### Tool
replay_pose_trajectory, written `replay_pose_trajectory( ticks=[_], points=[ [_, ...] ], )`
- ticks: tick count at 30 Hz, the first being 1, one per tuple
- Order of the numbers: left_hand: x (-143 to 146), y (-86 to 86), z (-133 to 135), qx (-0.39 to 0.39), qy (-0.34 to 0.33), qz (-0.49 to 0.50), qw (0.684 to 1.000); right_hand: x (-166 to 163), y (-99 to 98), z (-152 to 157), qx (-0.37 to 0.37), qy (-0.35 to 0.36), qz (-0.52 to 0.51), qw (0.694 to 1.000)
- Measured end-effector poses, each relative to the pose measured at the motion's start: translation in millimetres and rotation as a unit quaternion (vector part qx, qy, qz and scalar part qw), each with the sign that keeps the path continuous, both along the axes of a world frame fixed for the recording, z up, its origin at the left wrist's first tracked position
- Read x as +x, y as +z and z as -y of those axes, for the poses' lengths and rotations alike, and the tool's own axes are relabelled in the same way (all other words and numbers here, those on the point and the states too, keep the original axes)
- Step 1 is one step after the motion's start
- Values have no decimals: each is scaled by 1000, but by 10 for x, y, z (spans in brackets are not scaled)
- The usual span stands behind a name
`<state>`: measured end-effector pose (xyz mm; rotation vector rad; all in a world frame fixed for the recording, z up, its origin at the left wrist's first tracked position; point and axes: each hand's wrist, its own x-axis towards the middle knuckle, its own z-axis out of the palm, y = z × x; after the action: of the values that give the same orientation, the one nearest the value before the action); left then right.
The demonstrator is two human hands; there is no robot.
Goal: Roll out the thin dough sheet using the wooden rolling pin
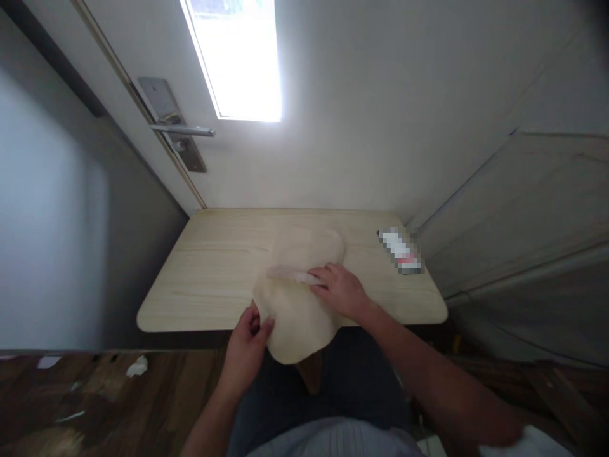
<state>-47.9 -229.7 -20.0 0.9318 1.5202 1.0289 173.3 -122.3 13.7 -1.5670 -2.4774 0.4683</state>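
Note:
A floppy, pale cream sheet [299, 317] with rounded edges lies over the front edge of the table, its near part hanging past the edge towards my lap. My left hand [250, 333] is closed on the sheet's left edge, thumb on top. Across the sheet's middle runs a narrow whitish strip [288, 274]; whether it is a separate piece or a fold I cannot tell. My right hand [341, 292] is closed around the strip's right end, its fingers resting over the sheet. The sheet's far part lies on the tabletop, nearly matching it in colour.
The light wood table [204, 266] stands against a white door with a metal handle [183, 130] and a bright window pane [242, 63]. A blurred-out flat object [399, 251] lies at the table's right. Scraps [137, 366] litter the dark wooden floor at left.

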Motion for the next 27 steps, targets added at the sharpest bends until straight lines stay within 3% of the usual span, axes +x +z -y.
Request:
replay_pose_trajectory(
  ticks=[3, 6, 12, 19, 23, 27],
  points=[
    [159, -15, -83, 37, -1, 7, 999, 57, 3, -158, 14, -33, -4, 999],
    [171, -9, -161, 13, 16, -22, 1000, 150, -10, -217, 28, -85, -47, 995],
    [-187, -20, -254, 12, 81, -74, 994, 413, -106, -131, -43, -109, -118, 986],
    [-588, 133, -637, -4, 180, -283, 942, 357, -125, -428, -47, -140, -94, 984],
    [-696, 236, -745, -32, 149, -302, 941, 269, -71, -760, -37, -157, -38, 986],
    [-701, 239, -635, -31, 83, -295, 951, 181, 19, -1149, -11, -125, 2, 992]
  ],
)
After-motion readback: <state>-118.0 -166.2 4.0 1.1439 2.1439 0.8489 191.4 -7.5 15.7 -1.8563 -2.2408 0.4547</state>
